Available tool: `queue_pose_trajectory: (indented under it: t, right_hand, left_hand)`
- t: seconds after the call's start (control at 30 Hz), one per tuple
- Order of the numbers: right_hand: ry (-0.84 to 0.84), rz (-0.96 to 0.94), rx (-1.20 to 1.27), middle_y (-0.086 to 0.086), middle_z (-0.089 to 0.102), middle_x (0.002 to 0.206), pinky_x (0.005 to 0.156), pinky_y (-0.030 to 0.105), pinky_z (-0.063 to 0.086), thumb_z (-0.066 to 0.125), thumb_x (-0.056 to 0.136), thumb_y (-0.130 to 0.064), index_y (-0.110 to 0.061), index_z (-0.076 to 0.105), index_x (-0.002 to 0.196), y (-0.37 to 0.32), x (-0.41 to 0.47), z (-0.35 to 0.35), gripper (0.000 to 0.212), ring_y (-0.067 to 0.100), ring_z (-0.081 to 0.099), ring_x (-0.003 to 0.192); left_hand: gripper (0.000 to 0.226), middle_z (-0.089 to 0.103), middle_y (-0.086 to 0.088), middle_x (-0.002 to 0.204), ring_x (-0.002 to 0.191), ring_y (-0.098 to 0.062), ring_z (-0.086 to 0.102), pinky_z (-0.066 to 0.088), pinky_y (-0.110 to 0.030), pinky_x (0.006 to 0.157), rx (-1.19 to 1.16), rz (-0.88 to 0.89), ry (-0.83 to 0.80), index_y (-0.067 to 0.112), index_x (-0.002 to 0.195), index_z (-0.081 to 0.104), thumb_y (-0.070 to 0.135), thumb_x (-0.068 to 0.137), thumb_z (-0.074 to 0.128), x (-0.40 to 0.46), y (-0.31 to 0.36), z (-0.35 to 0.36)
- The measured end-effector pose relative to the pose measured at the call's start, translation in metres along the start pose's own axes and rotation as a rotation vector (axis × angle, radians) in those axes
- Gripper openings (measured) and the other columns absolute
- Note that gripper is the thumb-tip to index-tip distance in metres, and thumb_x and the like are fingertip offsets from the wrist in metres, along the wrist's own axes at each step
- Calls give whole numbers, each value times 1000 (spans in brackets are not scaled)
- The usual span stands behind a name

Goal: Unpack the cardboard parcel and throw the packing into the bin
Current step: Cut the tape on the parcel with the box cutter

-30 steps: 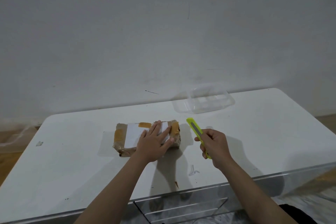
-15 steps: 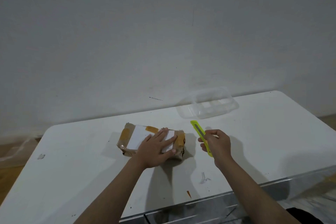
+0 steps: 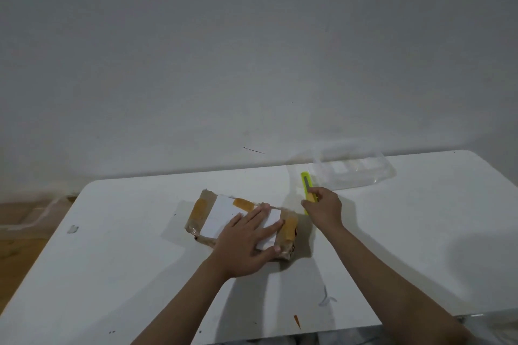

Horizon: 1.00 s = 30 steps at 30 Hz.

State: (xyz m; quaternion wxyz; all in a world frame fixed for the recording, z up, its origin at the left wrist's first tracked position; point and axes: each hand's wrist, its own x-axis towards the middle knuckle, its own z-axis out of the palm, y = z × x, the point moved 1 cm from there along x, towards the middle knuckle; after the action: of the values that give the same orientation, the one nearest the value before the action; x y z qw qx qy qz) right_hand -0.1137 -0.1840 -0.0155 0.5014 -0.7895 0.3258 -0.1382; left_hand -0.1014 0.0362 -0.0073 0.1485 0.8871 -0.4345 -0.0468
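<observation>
With my left hand (image 3: 246,241) spread flat on the taped parcel (image 3: 241,221) mid-table (image 3: 420,232) and my right hand (image 3: 323,207) gripping the yellow knife (image 3: 307,186) beside its right end, I should cut shallowly along the tape, away from my fingers.

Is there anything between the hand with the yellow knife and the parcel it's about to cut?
Nothing visible. The right hand holds the yellow utility knife just beside the parcel, at its far right corner, with only bare table between. The left hand presses flat on the parcel's near right part.
</observation>
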Motion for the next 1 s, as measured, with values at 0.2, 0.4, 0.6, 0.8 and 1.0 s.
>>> queue_pose_trajectory:
  t: [0.2, 0.4, 0.6, 0.8, 1.0]
  right_hand:
    - [-23, -91, -163, 20, 57, 113, 77, 23, 40, 60, 78, 0, 1, 61, 119, 6, 30, 15, 41, 34, 58, 102]
    - [-52, -181, -258, 20, 58, 120, 90, 30, 42, 54, 83, 2, 5, 57, 121, 13, 45, 26, 38, 36, 52, 113]
    - [-170, -248, -364, 13, 33, 152, 106, 39, 35, 52, 92, -13, -5, 44, 138, 7, 39, 21, 47, 31, 26, 139]
    - [-218, -322, 47, -8, 68, 108, 93, 27, 49, 60, 88, -10, -21, 69, 107, -11, -18, 3, 23, 7, 62, 102]
    - [-341, -213, 30, -14, 69, 101, 81, 9, 45, 60, 90, -19, -25, 70, 109, 3, -42, 0, 22, 0, 63, 95]
  left_hand:
    - [62, 5, 13, 157, 144, 1, -4, 9, -32, 115, -10, -17, 26, 51, 142, 22, 74, 85, 19, 1, 1, 0]
    - [60, 9, 12, 158, 145, 0, 0, 13, -33, 114, -15, -22, 48, 48, 142, 29, 71, 87, 26, 2, 0, 1]
    - [59, 8, 13, 157, 144, 1, -1, 12, -31, 113, -19, -20, 50, 49, 141, 28, 70, 86, 30, 2, 0, 1]
    - [80, 24, 11, 154, 144, -3, 16, 22, -46, 116, -209, -68, 144, 36, 141, 39, 80, 74, 43, 1, -2, -6]
    - [115, 29, -11, 153, 144, -28, 22, 14, -58, 110, -13, -411, 397, 21, 135, 47, 96, 47, 44, -14, 8, -7]
